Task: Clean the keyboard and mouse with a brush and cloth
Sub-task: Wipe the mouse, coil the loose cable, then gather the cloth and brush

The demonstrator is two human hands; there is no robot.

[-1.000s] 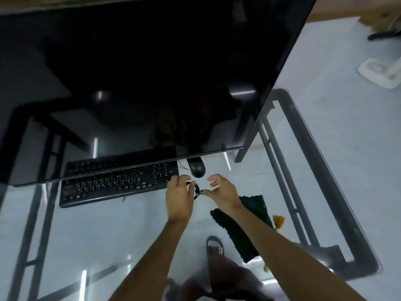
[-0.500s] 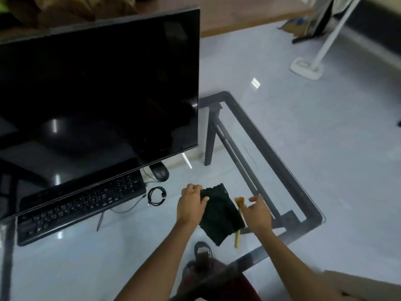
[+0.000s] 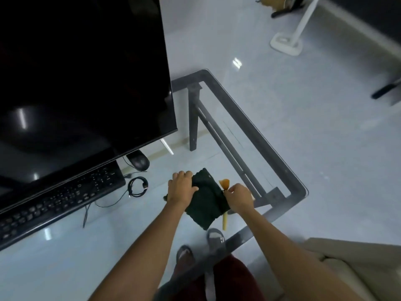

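A dark green cloth [image 3: 206, 203] lies on the glass table near its right front corner. My left hand [image 3: 181, 187] grips the cloth's left edge. My right hand [image 3: 238, 197] pinches its right edge, just beside the yellow brush [image 3: 224, 220], whose bristles [image 3: 224, 183] stick out past my fingers. The black keyboard [image 3: 56, 196] sits at the left under the monitor. The black mouse [image 3: 138, 160] rests behind the keyboard's right end, its coiled cable [image 3: 137, 186] lying in front of it.
A large dark monitor [image 3: 82, 72] fills the upper left and overhangs the keyboard. The glass table's dark frame [image 3: 249, 127] runs along the right side. My sandalled feet show through the glass. A white stand [image 3: 286, 43] is on the floor beyond.
Both hands left the coiled cable near the mouse and moved right to the cloth. They now hold its two edges, and the right hand has closed in from the brush side.
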